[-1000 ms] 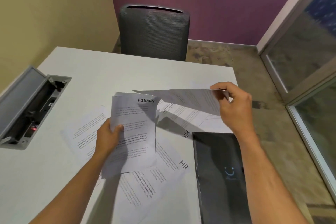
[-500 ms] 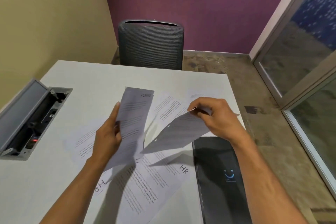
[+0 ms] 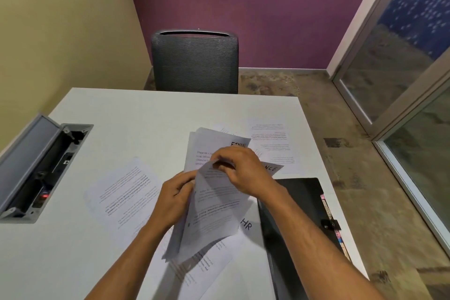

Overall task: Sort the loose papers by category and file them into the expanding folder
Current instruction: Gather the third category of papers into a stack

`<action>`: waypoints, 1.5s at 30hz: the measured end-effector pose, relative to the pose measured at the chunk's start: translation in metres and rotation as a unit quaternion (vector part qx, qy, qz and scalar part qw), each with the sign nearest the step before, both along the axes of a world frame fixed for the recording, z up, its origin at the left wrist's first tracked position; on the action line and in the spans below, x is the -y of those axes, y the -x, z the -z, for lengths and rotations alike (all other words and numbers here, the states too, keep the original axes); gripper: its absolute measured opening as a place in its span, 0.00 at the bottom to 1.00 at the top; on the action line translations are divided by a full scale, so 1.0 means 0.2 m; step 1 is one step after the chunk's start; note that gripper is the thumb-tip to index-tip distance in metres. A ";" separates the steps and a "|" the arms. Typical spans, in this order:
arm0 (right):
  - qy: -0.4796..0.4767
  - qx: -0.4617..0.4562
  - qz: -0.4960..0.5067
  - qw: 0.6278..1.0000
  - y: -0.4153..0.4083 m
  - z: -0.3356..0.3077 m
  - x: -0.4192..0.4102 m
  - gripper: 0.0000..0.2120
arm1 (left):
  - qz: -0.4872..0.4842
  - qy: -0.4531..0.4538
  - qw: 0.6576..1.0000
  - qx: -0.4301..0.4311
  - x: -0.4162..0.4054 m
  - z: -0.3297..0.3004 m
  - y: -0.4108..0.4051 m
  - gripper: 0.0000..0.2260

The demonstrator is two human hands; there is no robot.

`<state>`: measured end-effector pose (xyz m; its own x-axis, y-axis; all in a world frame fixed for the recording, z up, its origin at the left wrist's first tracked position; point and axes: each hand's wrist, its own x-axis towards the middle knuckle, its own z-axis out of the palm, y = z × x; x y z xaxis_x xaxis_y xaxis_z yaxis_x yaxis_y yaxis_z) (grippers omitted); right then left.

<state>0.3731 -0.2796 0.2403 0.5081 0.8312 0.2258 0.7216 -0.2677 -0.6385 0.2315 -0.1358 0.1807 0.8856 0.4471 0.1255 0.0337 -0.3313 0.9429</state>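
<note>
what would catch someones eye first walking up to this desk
Two hands meet at the middle of the white table, the left hand and right hand pinching a small sheaf of papers with FINANCE handwritten on top. More sheets lie loose around them, one marked HR. A closed black folder lies at the right edge, and a grey chair stands at the far side.

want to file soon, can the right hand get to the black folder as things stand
Probably not right away: the right hand is pinching papers together with the left hand. The black folder lies bare just beside the right forearm, so once the hand lets go, nothing blocks it.
</note>
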 end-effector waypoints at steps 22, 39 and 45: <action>-0.174 -0.478 0.238 0.828 0.03 0.44 0.37 0.49 | -0.078 0.180 0.980 -0.019 0.03 -0.07 0.08 0.05; -0.138 -0.551 0.188 0.801 0.13 0.57 0.40 0.19 | -0.132 0.276 0.952 -0.028 0.06 -0.04 0.06 0.10; -0.136 -0.568 0.177 0.792 0.14 0.59 0.43 0.19 | -0.164 0.247 0.955 -0.008 0.08 -0.04 0.06 0.10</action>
